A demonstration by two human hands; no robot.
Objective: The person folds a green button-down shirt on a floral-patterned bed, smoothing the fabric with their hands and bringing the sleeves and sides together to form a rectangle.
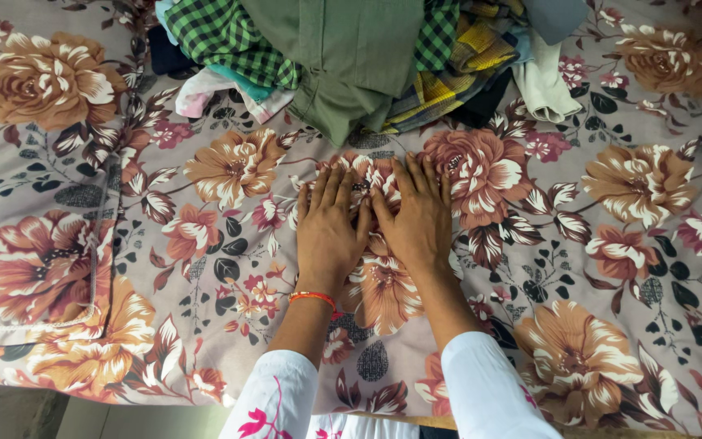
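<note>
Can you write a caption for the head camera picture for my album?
Both hands, left and right, press flat on a floral bedsheet below a clothes pile.

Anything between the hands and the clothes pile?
Only bare floral bedsheet, per the head view. Left hand and right hand lie flat, short of the olive garment fronting the pile.

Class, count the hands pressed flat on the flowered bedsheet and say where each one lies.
2. The left hand and the right hand lie flat side by side, thumbs touching, on the flowered sheet just below the clothes pile.
</note>
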